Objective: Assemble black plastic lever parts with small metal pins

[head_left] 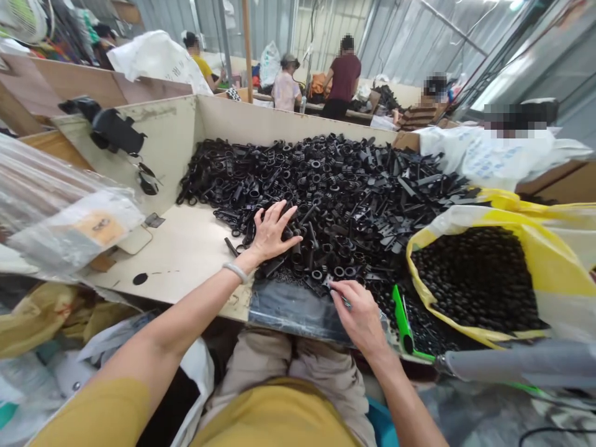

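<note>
A large heap of black plastic parts (326, 180), many of them rings and flat strips, fills the wooden tray (233, 113). My left hand (271, 233) lies on the front left of the heap, fingers spread, a pale bracelet at its wrist. At the heap's front edge, my right hand (356, 305) has its thumb and index finger pinched together beside a small flat part (328, 282). Something small and greenish shows under its fingers, too small to name. Below the heap is a dark, glossy sheet (298, 310) along the tray's front.
To the right, a yellow and white sack (554, 267) holds small black pieces. A green tool (402, 320) stands between it and my right hand. Plastic bags (69, 211) lie at left. Several people work in the background behind the tray.
</note>
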Demonstrator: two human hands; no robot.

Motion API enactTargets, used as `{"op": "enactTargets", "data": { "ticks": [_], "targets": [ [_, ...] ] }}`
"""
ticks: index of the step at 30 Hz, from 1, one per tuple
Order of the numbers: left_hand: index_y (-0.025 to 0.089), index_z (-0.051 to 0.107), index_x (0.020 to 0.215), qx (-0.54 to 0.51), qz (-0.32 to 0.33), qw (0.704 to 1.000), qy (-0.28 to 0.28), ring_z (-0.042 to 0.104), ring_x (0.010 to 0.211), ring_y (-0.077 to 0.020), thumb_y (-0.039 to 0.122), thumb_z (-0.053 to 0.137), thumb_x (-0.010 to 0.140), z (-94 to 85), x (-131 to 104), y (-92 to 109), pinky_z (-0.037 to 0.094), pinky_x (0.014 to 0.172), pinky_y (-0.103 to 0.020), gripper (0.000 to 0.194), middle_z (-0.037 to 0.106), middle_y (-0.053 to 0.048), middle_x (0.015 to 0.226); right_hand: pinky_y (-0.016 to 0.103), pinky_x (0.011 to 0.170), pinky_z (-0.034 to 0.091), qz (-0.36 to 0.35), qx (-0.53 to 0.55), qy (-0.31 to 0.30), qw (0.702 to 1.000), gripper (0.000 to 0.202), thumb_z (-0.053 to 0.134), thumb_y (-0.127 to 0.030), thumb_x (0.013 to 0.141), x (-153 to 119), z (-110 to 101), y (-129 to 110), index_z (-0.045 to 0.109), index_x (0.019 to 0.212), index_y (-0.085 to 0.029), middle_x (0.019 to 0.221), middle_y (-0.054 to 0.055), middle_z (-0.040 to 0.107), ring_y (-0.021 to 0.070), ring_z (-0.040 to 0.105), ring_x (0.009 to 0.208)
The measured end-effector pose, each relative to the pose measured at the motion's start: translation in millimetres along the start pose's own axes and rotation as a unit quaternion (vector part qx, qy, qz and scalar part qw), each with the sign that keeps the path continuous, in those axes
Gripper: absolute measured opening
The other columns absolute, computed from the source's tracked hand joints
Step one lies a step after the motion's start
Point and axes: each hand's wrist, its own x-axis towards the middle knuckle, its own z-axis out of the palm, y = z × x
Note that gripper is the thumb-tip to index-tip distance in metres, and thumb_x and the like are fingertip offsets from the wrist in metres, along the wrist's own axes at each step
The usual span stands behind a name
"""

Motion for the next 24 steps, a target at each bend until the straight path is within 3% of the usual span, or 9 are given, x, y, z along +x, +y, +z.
{"op": "enactTargets", "data": {
  "ticks": [5, 10, 14, 20, 24],
  "targets": [
    [0.03, 0.036, 0.16, 0.027, 0.018, 0.996, -0.079, 0.021, 0.156, -0.0369, 0.06, 0.07, 0.084, -11.7, -12.0, -8.6, 0.002, 0.124, -0.058, 0.089, 0.02, -0.013, 0.172, 0.036, 0.083, 0.047, 0.001, -0.034, -0.033, 0.999, 0.026, 0.051, -0.036, 0.104, -12.5, 4.0, -5.6, 0.071, 0.114, -0.023, 0.105, 0.009, 0.072, 0.0236, 0.066, 0.099],
    [0.029, 0.029, 0.162, 0.024, 0.008, 0.994, -0.103, 0.013, 0.159, -0.0363, 0.06, 0.069, 0.083, -20.2, -21.3, -13.1, -0.001, 0.123, -0.063, 0.094, 0.012, -0.015, 0.173, 0.037, 0.084, 0.039, 0.004, -0.088, -0.053, 0.995, 0.023, 0.062, -0.039, 0.099, -1.5, 11.6, -19.3, 0.072, 0.112, -0.023, 0.104, 0.008, 0.07, 0.0257, 0.06, 0.099],
    [0.028, 0.028, 0.163, 0.011, 0.005, 0.992, -0.122, 0.009, 0.16, -0.0362, 0.053, 0.068, 0.085, -29.2, -29.7, -10.9, -0.001, 0.123, -0.065, 0.091, 0.009, -0.015, 0.174, 0.037, 0.083, 0.035, 0.0, -0.118, -0.063, 0.991, 0.016, 0.061, -0.032, 0.1, 5.0, 14.1, -24.1, 0.073, 0.105, -0.022, 0.104, 0.009, 0.07, 0.0255, 0.058, 0.099],
    [0.031, 0.029, 0.162, 0.013, 0.0, 0.992, -0.126, 0.019, 0.158, -0.0338, 0.044, 0.066, 0.085, -41.2, -42.1, -5.5, 0.009, 0.125, -0.061, 0.087, 0.017, -0.011, 0.173, 0.036, 0.08, 0.032, -0.011, -0.11, -0.072, 0.991, 0.027, 0.05, -0.025, 0.104, 13.4, 9.4, -20.4, 0.074, 0.094, -0.021, 0.097, 0.008, 0.07, 0.0221, 0.059, 0.093],
    [0.027, 0.036, 0.159, 0.013, -0.017, 0.997, -0.079, 0.022, 0.156, -0.0334, 0.045, 0.063, 0.088, -46.3, -54.2, 5.5, 0.015, 0.125, -0.058, 0.078, 0.022, -0.012, 0.171, 0.034, 0.079, 0.034, 0.0, -0.066, -0.07, 0.995, 0.029, 0.047, -0.026, 0.105, 25.1, 3.1, -10.9, 0.074, 0.097, -0.022, 0.101, 0.007, 0.071, 0.0205, 0.062, 0.093]
  ]
}}
